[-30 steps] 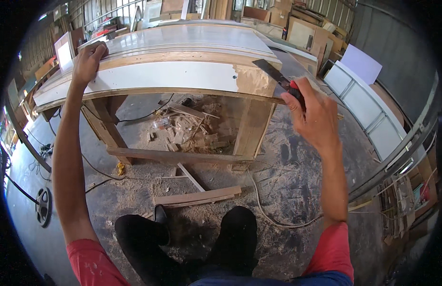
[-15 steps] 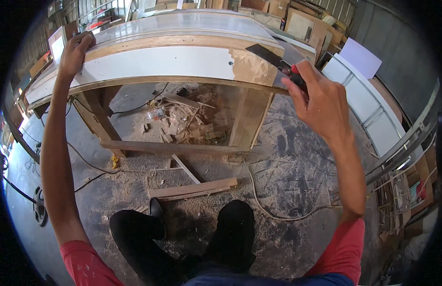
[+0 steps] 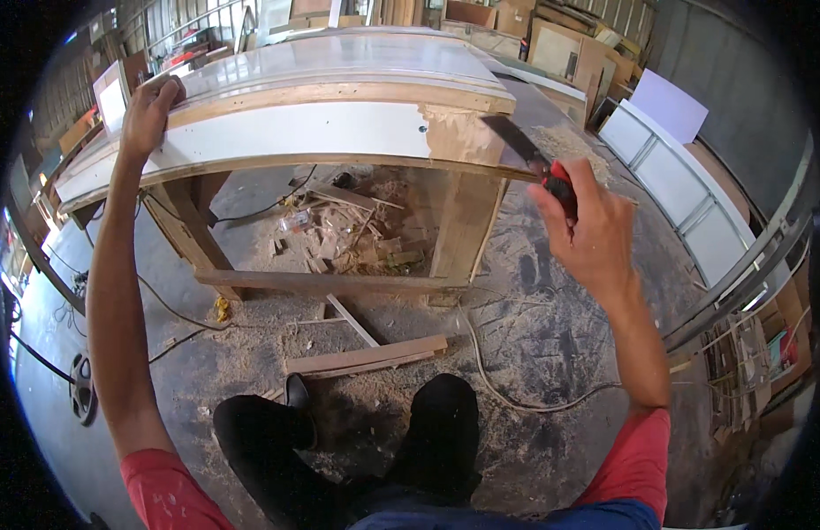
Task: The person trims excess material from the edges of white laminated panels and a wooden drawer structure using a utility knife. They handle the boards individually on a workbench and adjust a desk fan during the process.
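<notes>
My right hand (image 3: 591, 216) is closed round the red and black handle of a hand tool with a flat dark blade (image 3: 511, 137). The blade points up and left, its tip by the right end of the workbench-like wooden frame (image 3: 459, 208). Along the frame's front edge runs a white strip (image 3: 295, 131); at its right end lies a bare tan patch (image 3: 466, 137), with a small dark hole just left of it. My left hand (image 3: 147, 115) is at the far left of the top edge, fingers curled over something dark that I cannot make out.
Wood offcuts and shavings (image 3: 357, 230) lie under the frame, boards (image 3: 366, 355) on the floor before it. A pale cable (image 3: 516, 406) curves across the dusty floor. White panels (image 3: 684, 190) lean at the right; a dark wheel (image 3: 81, 389) stands at left.
My right hand and the tool have moved slightly down, and the blade has drawn off the corner and now points more steeply. The whole view has shifted a little. My left hand keeps its place on the edge.
</notes>
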The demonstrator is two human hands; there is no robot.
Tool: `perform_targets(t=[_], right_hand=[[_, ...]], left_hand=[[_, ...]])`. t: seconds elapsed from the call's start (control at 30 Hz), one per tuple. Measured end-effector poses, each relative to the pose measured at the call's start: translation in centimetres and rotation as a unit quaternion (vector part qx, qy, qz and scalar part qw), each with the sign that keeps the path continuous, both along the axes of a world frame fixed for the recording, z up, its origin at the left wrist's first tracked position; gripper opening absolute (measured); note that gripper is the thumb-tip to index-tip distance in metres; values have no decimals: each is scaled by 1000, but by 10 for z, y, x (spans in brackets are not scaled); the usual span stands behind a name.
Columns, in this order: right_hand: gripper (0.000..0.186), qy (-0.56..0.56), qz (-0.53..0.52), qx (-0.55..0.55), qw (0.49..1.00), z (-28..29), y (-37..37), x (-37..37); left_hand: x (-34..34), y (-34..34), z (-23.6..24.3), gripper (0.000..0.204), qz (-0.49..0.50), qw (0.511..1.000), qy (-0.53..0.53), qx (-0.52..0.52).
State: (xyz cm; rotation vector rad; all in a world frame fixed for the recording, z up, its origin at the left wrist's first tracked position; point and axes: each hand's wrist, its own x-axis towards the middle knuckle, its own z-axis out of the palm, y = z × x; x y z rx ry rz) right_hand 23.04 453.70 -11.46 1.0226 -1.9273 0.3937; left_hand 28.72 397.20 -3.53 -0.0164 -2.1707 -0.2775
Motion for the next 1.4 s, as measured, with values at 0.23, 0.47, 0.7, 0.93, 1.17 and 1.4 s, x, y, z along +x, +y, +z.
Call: perform_targets(t=[0.23,0.47,0.7,0.93,1.17,1.4], right_hand=[[30,-103,177,-274,940,13,-23,-22],[33,-120,162,-245,948,-11,-46,-30],[32,-58,150,-281,946,-19,-62,-40],[30,-1,57,-308,950,-15,-67,-41],[34,-35,46,-342,938,-11,-76,-36],[39,-17,-21,-357,934,-12,-78,-33]], left_hand=[[4,1,-2,43,-3,999,9,-35],[7,-3,-9,43,28,999,44,-10],[16,4,-6,46,86,996,17,5],[6,173,-31,49,-124,968,189,-106],[-8,300,-83,86,-124,948,34,-290],[-6,280,-97,84,-188,925,16,-329]])
